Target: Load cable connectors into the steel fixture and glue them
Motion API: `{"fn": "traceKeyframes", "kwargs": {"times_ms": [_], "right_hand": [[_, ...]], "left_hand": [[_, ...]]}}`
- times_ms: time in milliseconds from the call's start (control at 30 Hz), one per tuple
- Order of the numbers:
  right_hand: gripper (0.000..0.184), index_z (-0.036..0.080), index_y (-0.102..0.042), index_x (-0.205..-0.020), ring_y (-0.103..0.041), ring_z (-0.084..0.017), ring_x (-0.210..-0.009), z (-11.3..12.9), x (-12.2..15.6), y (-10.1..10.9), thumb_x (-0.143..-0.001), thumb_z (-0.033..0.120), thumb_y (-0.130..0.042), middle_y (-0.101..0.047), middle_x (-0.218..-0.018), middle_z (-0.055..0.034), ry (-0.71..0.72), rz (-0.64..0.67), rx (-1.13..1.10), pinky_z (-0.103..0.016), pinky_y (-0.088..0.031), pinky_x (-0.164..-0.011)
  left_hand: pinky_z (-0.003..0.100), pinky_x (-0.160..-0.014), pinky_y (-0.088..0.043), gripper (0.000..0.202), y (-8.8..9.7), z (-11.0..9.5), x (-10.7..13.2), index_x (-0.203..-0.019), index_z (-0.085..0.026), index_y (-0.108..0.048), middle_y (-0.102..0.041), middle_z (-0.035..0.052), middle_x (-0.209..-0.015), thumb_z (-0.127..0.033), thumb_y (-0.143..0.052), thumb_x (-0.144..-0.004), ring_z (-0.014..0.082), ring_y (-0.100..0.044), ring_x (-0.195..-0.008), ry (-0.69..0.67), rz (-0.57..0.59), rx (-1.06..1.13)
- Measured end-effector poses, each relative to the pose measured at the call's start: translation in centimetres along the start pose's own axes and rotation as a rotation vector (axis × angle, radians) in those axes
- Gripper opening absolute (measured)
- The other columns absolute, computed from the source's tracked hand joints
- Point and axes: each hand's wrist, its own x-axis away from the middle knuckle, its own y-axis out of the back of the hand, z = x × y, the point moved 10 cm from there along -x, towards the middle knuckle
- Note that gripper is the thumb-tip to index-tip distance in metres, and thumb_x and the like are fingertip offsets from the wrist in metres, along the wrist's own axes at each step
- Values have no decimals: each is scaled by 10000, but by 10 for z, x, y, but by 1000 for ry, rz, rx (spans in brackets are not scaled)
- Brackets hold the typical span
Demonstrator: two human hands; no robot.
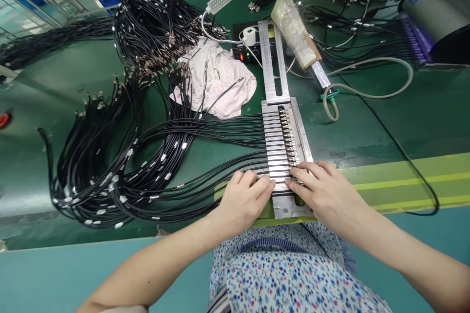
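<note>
Left hand: we see the left hand (240,200) at the near left edge of the metal cable jig (284,211), thumb and forefinger bunched together at the black cables (238,131); we cannot tell whether they pinch one.
Right hand: we see the right hand (328,190) reaching over the jig's right side, its fingers bent down at the cable ends; whether they clamp an end is hidden from us.
Connector row: the metal-tipped connectors (288,139) lie side by side along the jig; a sideways push from the right fingers could, we judge, knock the nearest ones out of line.
Cables across the jig: they run in from the left, roughly parallel; a tug by the left hand could draw an end back.
Coiled cable bundle (121,195): it sprawls over the tabletop (338,132) left of the jig; its weight or a snag could, we think, pull at the lines.
Pink cloth (227,83): it lies beyond the cables with loose ends across it, which could catch if it were dragged.
Wrapped tool (293,34): it rests beside the slotted plate (270,68); a pull on the pale hose (378,60) could swing it against the plate.
</note>
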Motion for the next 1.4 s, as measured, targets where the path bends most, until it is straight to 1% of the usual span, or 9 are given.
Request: {"fn": "traceKeyframes", "kwargs": {"times_ms": [167, 267, 367, 533, 700, 933, 1067, 1200, 1400], "right_hand": [[368, 195, -616, -1019, -484, -256, -1049, -18, 7, 0, -802, 10, -383, -584, -1100, -90, -7, -72, -242, -436, -439, -830], [445, 208, -569, -1117, -480, -199, -1102, -33, 17, 4, -823, -6, -313, -545, -1170, -87, -50, -156, -455, -381, -465, -881], [468, 235, -519, -1188, -492, -182, -1113, -38, 23, 9, -835, 13, -308, -526, -1195, -83, -106, -203, -526, -380, -474, -906], [431, 225, -540, -1155, -500, -193, -1100, -30, 27, 13, -831, 32, -332, -524, -1178, -90, -117, -214, -504, -398, -482, -902], [432, 201, -519, -1180, -495, -199, -1097, -35, 37, 17, -829, 27, -339, -525, -1184, -107, -143, -243, -447, -383, -488, -883], [392, 191, -523, -1166, -490, -198, -1079, -36, 45, 20, -848, 45, -346, -524, -1169, -114, -145, -241, -415, -361, -486, -852], [393, 181, -540, -1132, -470, -201, -1066, -29, 40, 25, -831, 27, -340, -519, -1147, -117, -113, -236, -398, -377, -465, -859], [394, 201, -582, -1062, -452, -218, -1056, -15, 26, 18, -790, 0, -380, -548, -1098, -91, -77, -121, -274, -415, -424, -869], [223, 185, -608, -1004, -472, -231, -992, -3, 18, 1, -831, 124, -481, -585, -990, -85, -38, -71, -75, -445, -385, -875]], "left_hand": [[338, -636, -299, 262, -4, 0, 5, -1119, -150, -542, -591, 81, -984, -152, -387, -907, 199, -435, -806, 18, 31, 38], [334, -643, -296, 179, -2, 3, 10, -983, -158, -584, -588, 65, -930, -167, -421, -909, 195, -431, -808, 57, -32, 74], [333, -636, -281, 138, -4, 4, 8, -868, -160, -598, -574, 52, -864, -162, -463, -897, 197, -418, -788, 75, 13, 60], [332, -633, -279, 135, -3, 7, -3, -779, -161, -582, -548, 46, -809, -145, -488, -875, 204, -412, -768, 97, 127, 70], [344, -626, -281, 139, 3, 8, -5, -719, -158, -535, -516, 40, -700, -94, -495, -835, 205, -413, -716, 109, 169, -8], [343, -629, -281, 131, 3, 1, -5, -719, -161, -518, -503, 45, -725, -44, -507, -777, 213, -401, -733, 64, 213, 27], [344, -643, -284, 150, 1, 1, -7, -716, -164, -512, -497, 42, -733, -22, -494, -759, 214, -389, -739, 65, 191, 51], [344, -654, -279, 200, -3, 3, -5, -726, -168, -510, -489, 39, -738, 26, -461, -719, 212, -375, -733, 98, 143, 47], [343, -691, -271, 246, -7, 7, 0, -833, -171, -530, -484, 38, -792, 31, -461, -710, 208, -363, -772, 108, 88, 110]]}}
